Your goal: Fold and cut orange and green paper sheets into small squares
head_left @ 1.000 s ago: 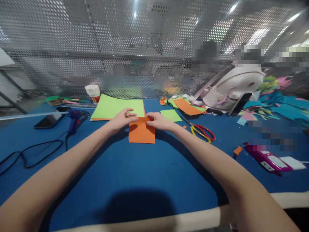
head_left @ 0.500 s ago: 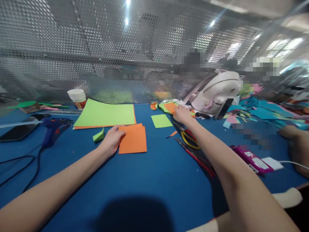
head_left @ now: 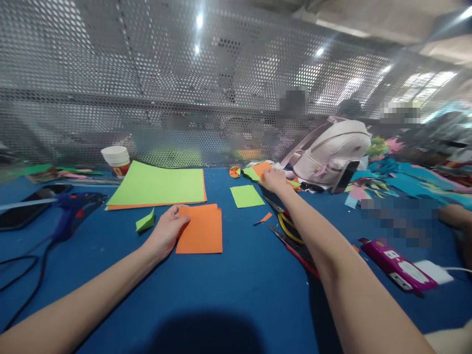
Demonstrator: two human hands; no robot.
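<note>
My left hand (head_left: pixel 167 230) grips the left edge of a small stack of square orange paper (head_left: pixel 201 230), thumb on top. The stack lies on the blue table. My right hand (head_left: pixel 273 180) reaches to a pile of scraps at the back, its fingers closed at an orange paper scrap (head_left: pixel 261 169); the fingertips are partly hidden. Green scraps (head_left: pixel 251 173) lie under and beside that hand. Between my hands is a flat green paper square (head_left: pixel 246 196). A folded green piece (head_left: pixel 145 222) rests left of my left hand.
Large green sheets (head_left: pixel 158 184) lie at the back left, near stacked paper cups (head_left: pixel 116 158). A blue glue gun (head_left: pixel 68 214) is at left. Scissors (head_left: pixel 293 246) lie beneath my right forearm. A backpack (head_left: pixel 332 152), a phone (head_left: pixel 345 177) and a purple pack (head_left: pixel 398 265) are at right.
My right hand has shifted slightly left over the scraps. My left hand stays on the orange stack. The whole view has tilted up a little, so the table sits lower.
</note>
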